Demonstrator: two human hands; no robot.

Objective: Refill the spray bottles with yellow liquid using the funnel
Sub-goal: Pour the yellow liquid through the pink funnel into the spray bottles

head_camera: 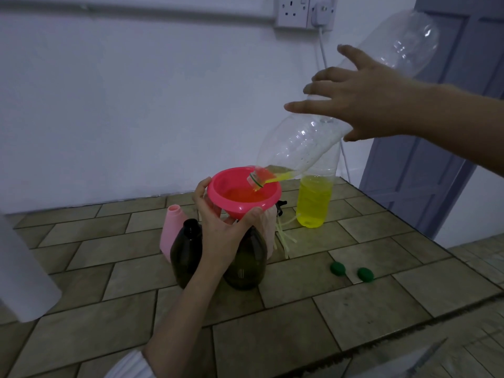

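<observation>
My left hand (222, 222) grips the rim of a pink funnel (242, 193) that sits in the neck of a dark spray bottle (245, 266). The funnel holds a pool of yellow liquid. My right hand (362, 99) holds a large clear plastic bottle (308, 140) tilted mouth-down over the funnel; a little yellow liquid runs from its neck into the bowl. A second dark spray bottle (186, 252), uncapped, stands just left of the first. A pink spray bottle (171, 230) stands behind it.
Another clear bottle (315, 201), about half full of yellow liquid, stands behind right on the tiled counter (341, 309). Two green caps (337, 268) (365, 274) lie to the right. Spray tubes (283, 238) lie behind the bottles. The counter edge drops at right. A white object (24, 279) is at left.
</observation>
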